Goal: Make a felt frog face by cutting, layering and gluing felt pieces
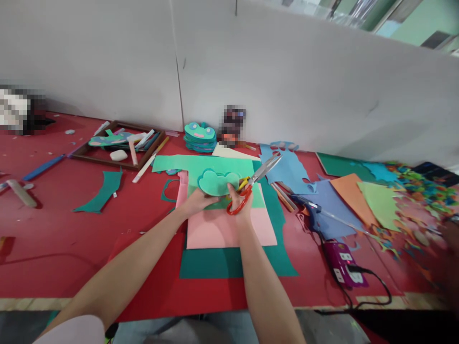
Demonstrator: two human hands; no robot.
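Note:
My left hand (201,202) is closed on the lower edge of a green cloud-shaped cutout (217,184), which looks like foam sheet with a darker green layer behind. In my right hand (244,210) is a pair of scissors (266,168) with red and yellow handles; the blades point up and to the right, away from the cutout. My right thumb also touches the cutout's right side. Beneath both hands lie a light green sheet (229,163), a pink sheet (215,231) and a dark green sheet (211,264).
A pile of green frog-face cutouts (200,136) stands by the wall. At left, a brown frame (103,162) holds pens and an eraser. To the right are a glue gun (310,208), a purple power strip (340,260) with a cable, coloured sheets (355,196) and scraps (416,186).

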